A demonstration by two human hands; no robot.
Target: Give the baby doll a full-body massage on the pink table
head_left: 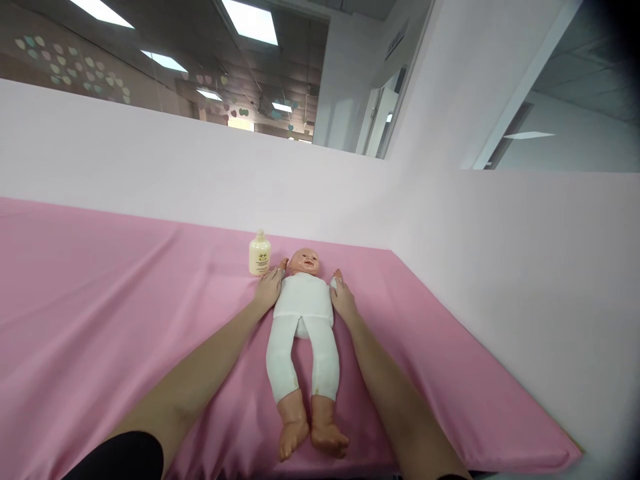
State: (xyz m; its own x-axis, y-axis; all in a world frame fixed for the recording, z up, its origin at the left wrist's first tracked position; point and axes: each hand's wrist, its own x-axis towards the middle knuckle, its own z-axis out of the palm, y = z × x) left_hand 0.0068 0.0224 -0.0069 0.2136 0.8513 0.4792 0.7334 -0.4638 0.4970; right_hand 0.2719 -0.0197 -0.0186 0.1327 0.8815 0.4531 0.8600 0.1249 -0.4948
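A baby doll (303, 297) in a white top and white trousers lies on its back, head away from me and bare feet toward me. Its arms are bent up beside the head. My left hand (270, 289) is closed around the doll's arm on the left side, just below the doll's small hand. On the other side, my right hand (343, 299) grips the doll's other arm at the white sleeve. Parts of both doll arms are hidden under my fingers. A cream-coloured pump bottle (259, 257) stands upright just beyond my left hand.
A pink cover (150, 300) with soft folds spreads over the table. White walls (200, 180) border it at the back and right. Windows (280, 73) above show ceiling lights and heart-shaped decorations. The table's right edge runs diagonally toward me.
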